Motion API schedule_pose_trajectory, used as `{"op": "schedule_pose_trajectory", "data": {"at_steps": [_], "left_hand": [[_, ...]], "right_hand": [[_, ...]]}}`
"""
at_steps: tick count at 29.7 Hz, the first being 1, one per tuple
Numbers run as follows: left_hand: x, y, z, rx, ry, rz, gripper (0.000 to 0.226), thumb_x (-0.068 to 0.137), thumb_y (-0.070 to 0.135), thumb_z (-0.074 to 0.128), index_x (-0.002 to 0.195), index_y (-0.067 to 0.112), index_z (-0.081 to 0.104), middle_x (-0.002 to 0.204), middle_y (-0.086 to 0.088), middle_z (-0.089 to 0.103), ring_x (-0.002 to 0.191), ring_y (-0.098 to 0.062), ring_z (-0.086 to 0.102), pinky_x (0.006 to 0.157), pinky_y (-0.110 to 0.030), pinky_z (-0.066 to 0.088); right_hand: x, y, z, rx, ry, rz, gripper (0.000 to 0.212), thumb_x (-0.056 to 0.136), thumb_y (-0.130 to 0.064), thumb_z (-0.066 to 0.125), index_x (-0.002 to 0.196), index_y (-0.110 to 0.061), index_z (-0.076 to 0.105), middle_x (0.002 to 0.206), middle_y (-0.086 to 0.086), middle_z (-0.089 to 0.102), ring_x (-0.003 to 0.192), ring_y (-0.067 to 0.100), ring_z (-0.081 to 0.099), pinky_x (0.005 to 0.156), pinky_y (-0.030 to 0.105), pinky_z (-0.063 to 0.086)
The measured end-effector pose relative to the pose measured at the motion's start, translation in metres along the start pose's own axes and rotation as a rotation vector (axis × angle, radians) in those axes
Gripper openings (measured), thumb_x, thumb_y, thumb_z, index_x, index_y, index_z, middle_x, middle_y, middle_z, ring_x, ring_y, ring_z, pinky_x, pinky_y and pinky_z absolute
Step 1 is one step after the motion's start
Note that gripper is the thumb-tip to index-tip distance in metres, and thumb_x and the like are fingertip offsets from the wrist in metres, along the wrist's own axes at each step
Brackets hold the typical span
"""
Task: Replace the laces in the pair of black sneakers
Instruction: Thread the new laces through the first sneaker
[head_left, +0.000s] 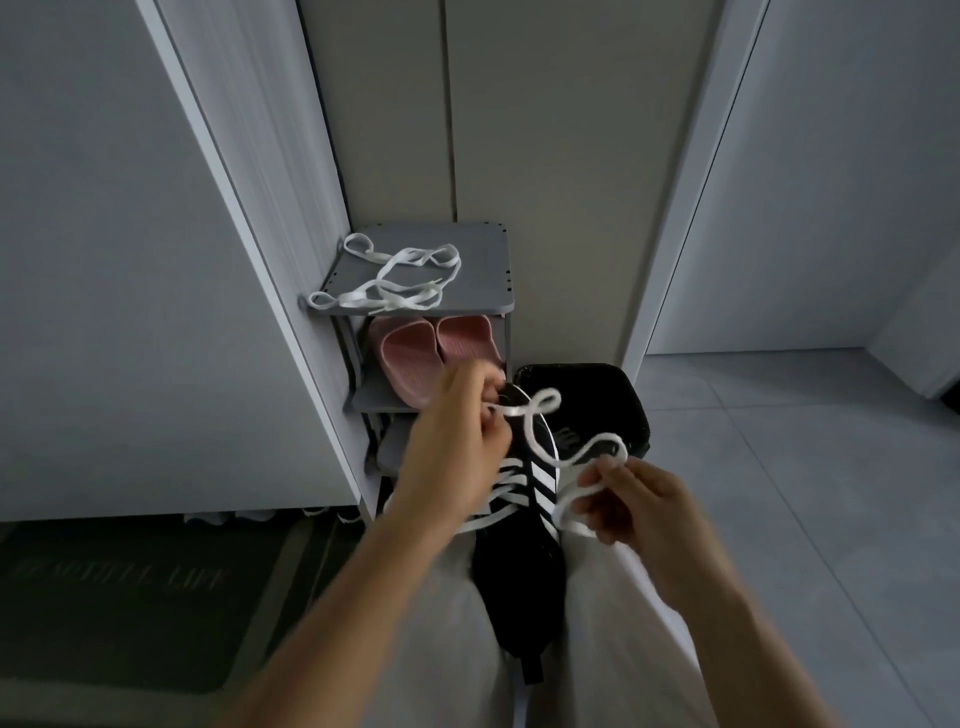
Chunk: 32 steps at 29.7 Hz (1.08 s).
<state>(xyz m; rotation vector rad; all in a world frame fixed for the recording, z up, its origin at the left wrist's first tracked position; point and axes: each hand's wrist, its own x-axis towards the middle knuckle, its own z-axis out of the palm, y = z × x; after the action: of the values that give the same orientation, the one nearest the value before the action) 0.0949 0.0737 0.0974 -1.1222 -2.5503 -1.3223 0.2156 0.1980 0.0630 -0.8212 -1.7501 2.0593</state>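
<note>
While we wedge the black sneaker (524, 571) between our thighs, heel toward us, our left hand (452, 447) is up at the toe end, fingers curled and pinching the white lace (545, 436). Our right hand (634, 504) grips the slack of that same lace in loose loops, just right of the shoe. Spare laces (395, 280) sprawl along the left and front edges of the grey rack's top shelf (467, 244). Watch those loops: pull now and they could twist into a knot, and a slackened pinch might let the lace slip back through its eyelet.
</note>
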Motion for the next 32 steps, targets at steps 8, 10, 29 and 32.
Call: {"op": "schedule_pose_trajectory", "data": {"at_steps": [8,10,29,32], "left_hand": [[-0.061,-0.002,0.040,-0.752,-0.385,-0.460,0.021,0.083,0.018,0.066,0.102,0.025,0.066,0.086,0.007,0.069,0.081,-0.008,0.062,0.069,-0.016,0.045],[-0.060,-0.005,0.043,-0.683,-0.409,-0.416,0.025,0.081,0.015,0.069,0.100,0.032,0.066,0.081,0.008,0.065,0.075,-0.011,0.057,0.071,-0.018,0.046],[-0.090,-0.010,0.031,-0.476,-0.550,-0.203,0.029,0.096,0.011,0.046,0.113,0.034,0.039,0.069,0.014,0.058,0.060,-0.001,0.050,0.059,-0.013,0.040],[-0.088,-0.011,0.029,-0.465,-0.566,-0.220,0.029,0.094,0.008,0.050,0.108,0.031,0.039,0.066,0.010,0.060,0.056,-0.005,0.051,0.054,-0.017,0.041]], "right_hand": [[0.005,-0.006,-0.001,0.318,-0.021,0.056,0.031,0.095,-0.016,0.044,0.071,-0.006,0.060,0.056,0.009,0.058,0.046,0.012,0.049,0.042,0.019,0.041],[0.004,-0.005,-0.004,0.361,-0.027,0.066,0.031,0.096,-0.016,0.043,0.071,-0.006,0.058,0.054,0.008,0.055,0.044,0.012,0.047,0.041,0.019,0.040],[-0.026,0.034,-0.006,-0.154,-0.280,0.182,0.030,0.071,-0.025,0.078,0.082,-0.001,0.066,0.064,0.010,0.059,0.054,0.011,0.048,0.054,0.020,0.038],[-0.027,0.033,-0.006,-0.210,-0.274,0.140,0.020,0.074,-0.018,0.077,0.075,-0.001,0.065,0.061,0.008,0.062,0.054,0.010,0.049,0.055,0.019,0.039]]}}
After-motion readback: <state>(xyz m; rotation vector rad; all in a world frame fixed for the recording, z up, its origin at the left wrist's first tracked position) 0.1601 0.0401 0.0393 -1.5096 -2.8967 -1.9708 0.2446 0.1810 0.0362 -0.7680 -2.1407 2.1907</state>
